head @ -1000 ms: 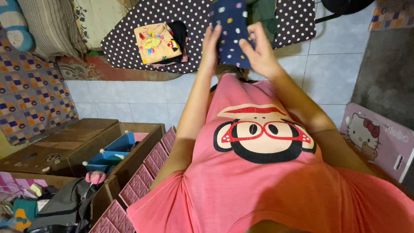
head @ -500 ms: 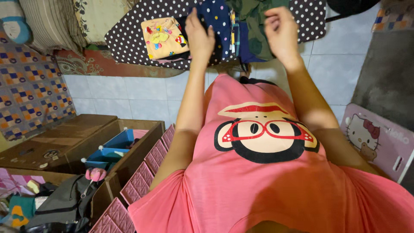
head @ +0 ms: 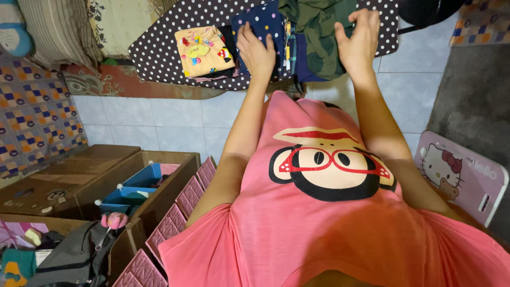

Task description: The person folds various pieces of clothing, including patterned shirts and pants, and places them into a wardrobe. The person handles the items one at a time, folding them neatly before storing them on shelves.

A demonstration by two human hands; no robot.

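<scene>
On the dotted board (head: pixel 159 53), left hand (head: pixel 256 52) flat on navy cloth (head: pixel 265 24); right hand (head: pixel 360 40) at three o'clock, fingers curled gripping green garment (head: pixel 316 32).

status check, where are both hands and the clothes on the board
Left hand flat on folded navy dotted garment. Right hand gripping green camouflage garment. Both on polka-dot ironing board; folded yellow garment beside, apart. Nothing in the way.

A single head-worn camera looks steeply down the person's front. The pink shirt (head: pixel 329 212) fills the near frame, very close. Farther off, both outstretched arms reach a dotted ironing board (head: pixel 159 53) at the far edge. Tiled floor (head: pixel 175 122) and cardboard boxes (head: pixel 79 180) lie at left.
</scene>
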